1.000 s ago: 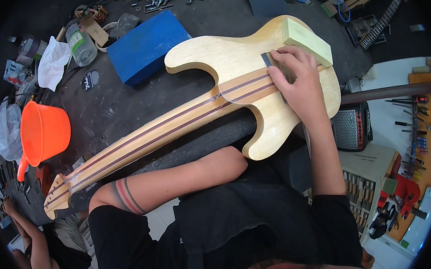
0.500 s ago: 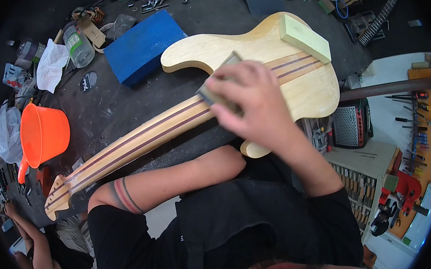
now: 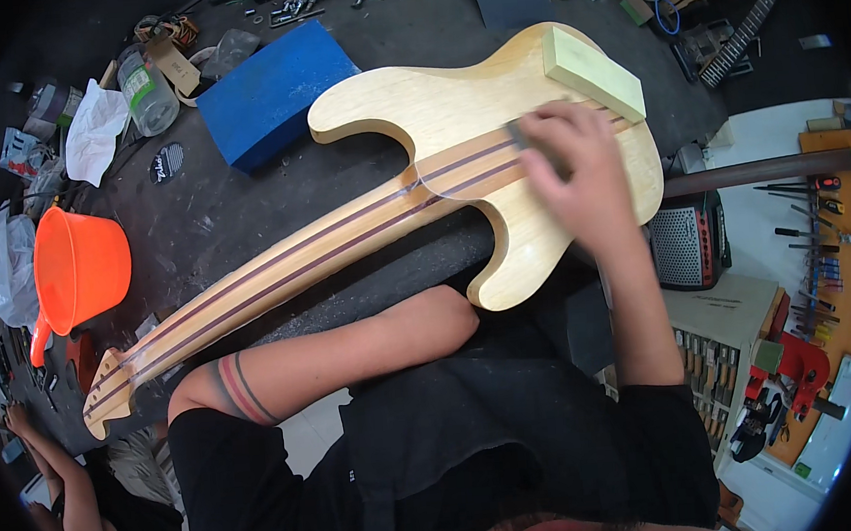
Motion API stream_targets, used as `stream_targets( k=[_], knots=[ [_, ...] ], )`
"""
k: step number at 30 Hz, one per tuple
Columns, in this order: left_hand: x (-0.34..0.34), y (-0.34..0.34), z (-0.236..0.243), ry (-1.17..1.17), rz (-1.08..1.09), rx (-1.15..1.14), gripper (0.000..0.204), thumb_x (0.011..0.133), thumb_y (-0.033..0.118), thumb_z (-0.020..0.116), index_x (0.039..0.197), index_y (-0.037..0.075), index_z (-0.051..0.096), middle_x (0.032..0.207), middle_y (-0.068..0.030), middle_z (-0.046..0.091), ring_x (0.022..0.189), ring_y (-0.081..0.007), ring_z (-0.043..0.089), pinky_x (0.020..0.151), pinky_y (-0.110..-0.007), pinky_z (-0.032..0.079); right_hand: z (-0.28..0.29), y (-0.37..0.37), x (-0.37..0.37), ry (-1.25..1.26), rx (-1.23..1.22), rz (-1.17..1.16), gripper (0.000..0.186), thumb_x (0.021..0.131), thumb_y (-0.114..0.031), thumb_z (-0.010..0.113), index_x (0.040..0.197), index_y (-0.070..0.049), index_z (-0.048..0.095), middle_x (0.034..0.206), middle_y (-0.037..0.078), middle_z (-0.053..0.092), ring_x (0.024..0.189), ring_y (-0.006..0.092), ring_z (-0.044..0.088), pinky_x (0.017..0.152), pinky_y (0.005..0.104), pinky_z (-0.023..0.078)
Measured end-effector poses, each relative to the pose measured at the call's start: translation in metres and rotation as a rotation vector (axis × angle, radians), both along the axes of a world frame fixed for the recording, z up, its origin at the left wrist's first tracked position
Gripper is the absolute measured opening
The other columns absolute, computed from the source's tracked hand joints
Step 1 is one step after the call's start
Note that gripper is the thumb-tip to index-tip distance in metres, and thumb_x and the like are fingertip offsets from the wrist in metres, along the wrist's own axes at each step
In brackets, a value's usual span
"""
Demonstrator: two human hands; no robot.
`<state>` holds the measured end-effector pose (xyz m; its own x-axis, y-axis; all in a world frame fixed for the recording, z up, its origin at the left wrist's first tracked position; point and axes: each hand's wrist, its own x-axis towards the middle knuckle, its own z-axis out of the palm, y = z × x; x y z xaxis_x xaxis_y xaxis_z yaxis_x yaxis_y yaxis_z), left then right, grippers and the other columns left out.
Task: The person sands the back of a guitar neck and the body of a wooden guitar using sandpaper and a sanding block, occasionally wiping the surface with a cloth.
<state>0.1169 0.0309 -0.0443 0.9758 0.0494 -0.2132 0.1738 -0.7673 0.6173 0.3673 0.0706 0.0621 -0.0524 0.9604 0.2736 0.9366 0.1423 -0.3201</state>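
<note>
A pale wooden electric guitar body (image 3: 384,96) lies on the dark bench, joined to a long striped neck (image 3: 277,264) that runs to the lower left. My right hand (image 3: 576,161) is closed around a small greyish sanding block (image 3: 515,133), pressed to the body's striped centre. The fingers cover most of this block. A pale green block (image 3: 594,71) rests on the body's far right part, just beyond that hand. On the near side of the neck lies my left forearm; of my left hand (image 3: 444,318) only the back shows at its end, fingers hidden.
A blue block (image 3: 280,93) sits beyond the neck. Farther left are an orange handled scoop (image 3: 80,270), a plastic bottle (image 3: 149,92) and crumpled white paper (image 3: 97,131). Another person (image 3: 106,495) is at lower left. A tool board (image 3: 832,286) and amplifier (image 3: 685,242) stand right.
My right hand has moved the sanding block rightward, from the neck end of the body toward its middle. My left arm stays in place; the whole view has shifted slightly.
</note>
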Motion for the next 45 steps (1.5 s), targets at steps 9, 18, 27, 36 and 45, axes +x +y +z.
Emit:
stream_targets(
  k=[9,18,27,36,45],
  knots=[
    [-0.001,0.003,0.006,0.004,-0.020,0.004,0.018,0.097,0.010,0.068,0.095,0.001,0.083,0.095,-0.0249,0.083,0.093,-0.0432,0.085,0.085,-0.054,0.068,-0.002,-0.015,0.035,0.030,0.036,-0.060,0.034,0.094,-0.020,0.084,0.126,-0.009,0.087,0.136,0.014,0.078,0.131,0.0402,0.067,0.116,0.0523,0.054],
    [0.000,0.006,0.013,0.048,-0.001,0.004,0.019,0.099,0.009,0.066,0.095,-0.002,0.080,0.092,-0.0269,0.081,0.091,-0.0455,0.084,0.083,-0.056,0.068,0.009,-0.019,0.032,0.016,0.062,-0.073,0.031,0.095,-0.016,0.079,0.124,-0.009,0.088,0.134,0.013,0.080,0.126,0.0395,0.068,0.115,0.0533,0.055],
    [-0.002,0.003,0.002,0.073,0.005,0.014,0.020,0.103,0.007,0.063,0.106,-0.005,0.078,0.098,-0.0277,0.081,0.093,-0.0459,0.083,0.084,-0.056,0.068,0.004,-0.042,0.017,-0.014,-0.039,0.012,0.038,0.097,-0.015,0.082,0.134,-0.010,0.086,0.145,0.011,0.076,0.137,0.0372,0.063,0.122,0.0504,0.051],
    [0.000,-0.004,-0.019,-0.180,0.124,0.010,0.023,0.105,0.008,0.061,0.113,-0.006,0.077,0.103,-0.0301,0.081,0.095,-0.0471,0.083,0.086,-0.055,0.068,0.010,-0.052,-0.015,-0.018,-0.068,0.134,0.039,0.095,-0.015,0.083,0.134,-0.012,0.086,0.146,0.011,0.076,0.138,0.0378,0.065,0.121,0.0513,0.053],
    [0.002,0.001,-0.008,-0.205,0.060,0.089,0.024,0.103,0.008,0.062,0.113,-0.006,0.079,0.101,-0.0287,0.082,0.092,-0.0466,0.083,0.084,-0.055,0.068,0.006,-0.051,-0.028,0.009,0.002,0.197,0.038,0.093,-0.018,0.085,0.131,-0.010,0.086,0.142,0.011,0.078,0.137,0.0387,0.066,0.118,0.0528,0.055]
  ],
)
